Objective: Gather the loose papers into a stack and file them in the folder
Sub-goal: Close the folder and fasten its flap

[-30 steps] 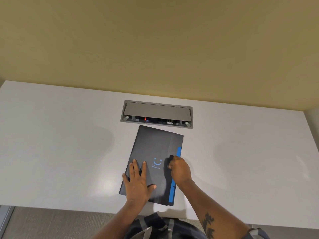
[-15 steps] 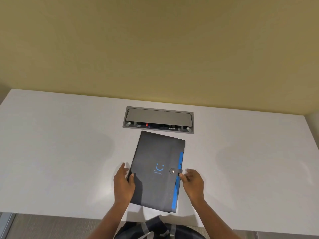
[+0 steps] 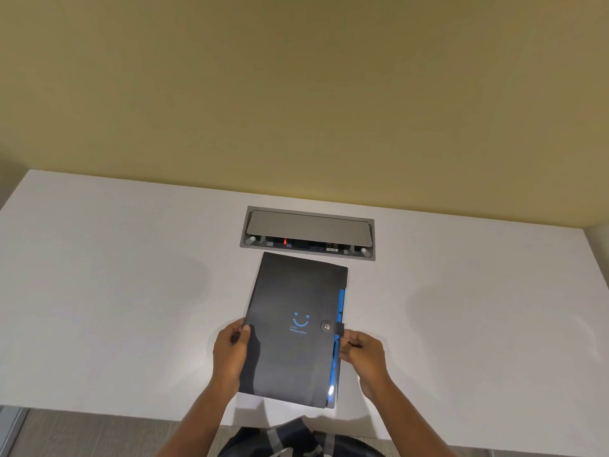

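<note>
A black folder [image 3: 290, 291] with a blue smile mark and a blue right edge lies closed on the white table [image 3: 115, 275], its strap fastened on a round snap button [image 3: 326, 326]. My left hand [image 3: 230, 354] grips the folder's left edge, thumb on top. My right hand [image 3: 362, 354] holds the right edge just below the strap, fingers curled around it. No loose papers are in sight; any inside the folder are hidden.
A grey cable and power hatch [image 3: 308, 230] is set into the table just beyond the folder's far edge. A yellow wall rises behind the table. The table's near edge runs right under my forearms.
My left hand slid off the cover to the folder's left edge. My right hand left the snap button and took the right edge. The strap is now fastened.
</note>
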`<state>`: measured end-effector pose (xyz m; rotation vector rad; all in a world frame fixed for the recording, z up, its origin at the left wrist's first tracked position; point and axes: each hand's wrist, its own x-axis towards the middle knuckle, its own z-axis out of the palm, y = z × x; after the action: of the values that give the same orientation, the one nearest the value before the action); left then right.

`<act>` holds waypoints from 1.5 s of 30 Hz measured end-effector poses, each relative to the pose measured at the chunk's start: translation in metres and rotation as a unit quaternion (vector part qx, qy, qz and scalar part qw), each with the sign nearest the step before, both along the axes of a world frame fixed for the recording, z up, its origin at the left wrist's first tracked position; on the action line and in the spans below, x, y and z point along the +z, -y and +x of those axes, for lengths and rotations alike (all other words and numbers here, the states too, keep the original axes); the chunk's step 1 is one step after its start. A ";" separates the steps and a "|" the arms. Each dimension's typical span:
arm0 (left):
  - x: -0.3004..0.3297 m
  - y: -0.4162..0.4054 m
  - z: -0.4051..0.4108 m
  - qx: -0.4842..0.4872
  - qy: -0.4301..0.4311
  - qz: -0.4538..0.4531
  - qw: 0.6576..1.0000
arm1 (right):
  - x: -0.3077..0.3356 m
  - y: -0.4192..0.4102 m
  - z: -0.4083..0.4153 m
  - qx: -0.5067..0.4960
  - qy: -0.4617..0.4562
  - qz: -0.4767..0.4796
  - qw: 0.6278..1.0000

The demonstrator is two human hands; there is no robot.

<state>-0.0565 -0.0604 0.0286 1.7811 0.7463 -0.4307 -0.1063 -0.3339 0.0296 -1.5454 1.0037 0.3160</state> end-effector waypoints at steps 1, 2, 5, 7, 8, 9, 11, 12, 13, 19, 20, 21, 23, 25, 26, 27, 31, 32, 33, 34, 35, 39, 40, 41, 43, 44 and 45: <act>0.000 -0.007 0.001 0.013 0.000 -0.002 1.000 | 0.001 -0.006 0.003 0.006 0.003 0.006 1.000; 0.000 -0.016 0.002 0.023 0.001 -0.002 1.000 | 0.002 -0.013 0.006 0.015 0.005 0.012 1.000; -0.001 -0.051 0.003 0.047 0.000 0.003 0.999 | 0.005 -0.040 0.017 0.039 0.005 0.039 0.998; 0.000 -0.077 0.003 0.062 0.001 0.016 0.998 | 0.005 -0.060 0.026 0.070 0.007 0.058 0.996; 0.002 -0.092 0.003 0.069 0.005 0.023 0.997 | 0.005 -0.073 0.033 0.092 0.007 0.066 0.994; 0.005 -0.105 0.005 0.077 0.008 0.030 0.997 | 0.005 -0.087 0.041 0.114 0.008 0.073 0.991; 0.010 -0.131 0.011 0.096 0.009 0.046 0.994 | 0.005 -0.113 0.058 0.155 0.007 0.084 0.984; 0.012 -0.144 0.015 0.106 0.008 0.052 0.993 | 0.005 -0.126 0.068 0.174 0.004 0.086 0.981; 0.013 -0.156 0.020 0.114 0.009 0.056 0.992 | 0.004 -0.139 0.078 0.188 -0.001 0.086 0.978; 0.016 -0.208 0.077 0.116 0.027 0.071 0.990 | 0.002 -0.199 0.141 0.195 -0.036 0.109 0.974; 0.015 -0.213 0.089 0.112 0.033 0.072 0.991 | 0.002 -0.205 0.151 0.185 -0.036 0.116 0.975; 0.014 -0.217 0.101 0.106 0.037 0.072 0.991 | 0.002 -0.210 0.161 0.177 -0.033 0.122 0.976; 0.011 -0.224 0.127 0.088 0.046 0.068 0.993 | 0.002 -0.219 0.182 0.161 -0.028 0.123 0.979; 0.007 -0.228 0.152 0.070 0.054 0.067 0.994 | 0.000 -0.224 0.200 0.140 -0.023 0.131 0.981; 0.006 -0.229 0.164 0.061 0.057 0.066 0.994 | 0.000 -0.226 0.208 0.132 -0.022 0.137 0.981; 0.004 -0.230 0.175 0.055 0.058 0.066 0.995 | -0.001 -0.227 0.215 0.124 -0.020 0.143 0.982; -0.001 -0.230 0.216 0.045 0.061 0.070 0.995 | -0.005 -0.230 0.237 0.104 -0.009 0.154 0.983; 0.000 -0.228 0.224 0.044 0.063 0.066 0.995 | -0.004 -0.230 0.241 0.103 -0.004 0.151 0.983; -0.003 -0.226 0.231 0.045 0.067 0.062 0.995 | -0.005 -0.229 0.245 0.103 0.002 0.149 0.984; -0.001 -0.223 0.237 0.044 0.071 0.061 0.995 | -0.005 -0.229 0.247 0.102 0.005 0.145 0.984; -0.002 -0.220 0.242 0.043 0.075 0.060 0.994 | -0.006 -0.228 0.250 0.100 0.010 0.142 0.985; -0.005 -0.215 0.253 0.032 0.083 0.054 0.995 | -0.010 -0.228 0.254 0.100 0.020 0.128 0.987; -0.006 -0.214 0.254 0.034 0.081 0.052 0.995 | -0.010 -0.228 0.255 0.101 0.020 0.125 0.987; -0.008 -0.214 0.254 0.035 0.079 0.051 0.995 | -0.010 -0.227 0.255 0.099 0.021 0.124 0.987; -0.009 -0.215 0.253 0.028 0.082 0.052 0.995 | -0.011 -0.225 0.253 0.098 0.026 0.128 0.987; -0.008 -0.214 0.251 0.024 0.083 0.051 0.995 | -0.009 -0.226 0.252 0.100 0.027 0.126 0.987; -0.009 -0.215 0.251 0.024 0.087 0.046 0.995 | -0.010 -0.225 0.252 0.102 0.033 0.132 0.985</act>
<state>0.1949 0.1550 0.0194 1.8569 0.6936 -0.2088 0.1458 -0.1086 0.0194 -1.4071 0.7199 0.5168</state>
